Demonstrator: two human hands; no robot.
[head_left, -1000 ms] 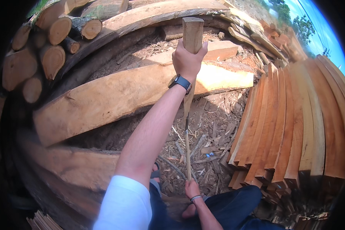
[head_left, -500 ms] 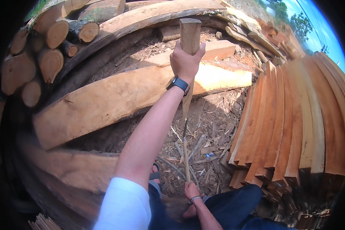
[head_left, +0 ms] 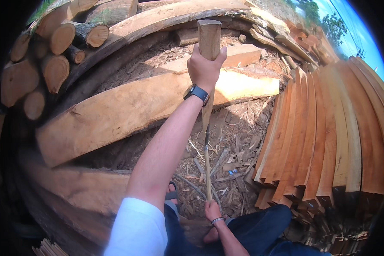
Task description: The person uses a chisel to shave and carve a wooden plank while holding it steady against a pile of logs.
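Squared wooden post (head_left: 209, 38) is gripped by the left hand (head_left: 202, 70), fingers wrapped round it, amid bigger timber: a broad stack of orange-brown boards (head_left: 320, 132) at right, a long pale slab (head_left: 115, 115) lying beyond the hand, and round logs (head_left: 55, 73) piled at upper left. The left forearm (head_left: 164, 149) hides part of that slab. Lower down, the right hand (head_left: 213, 211) closes around a slim pale stick (head_left: 208, 179); a small blue scrap (head_left: 233, 172) lies near it among wood chips (head_left: 239, 147).

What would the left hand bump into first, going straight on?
Beyond the squared wooden post it holds, the left hand would probably meet the brown timber piece lying ahead; depth is unclear, so it might pass above.
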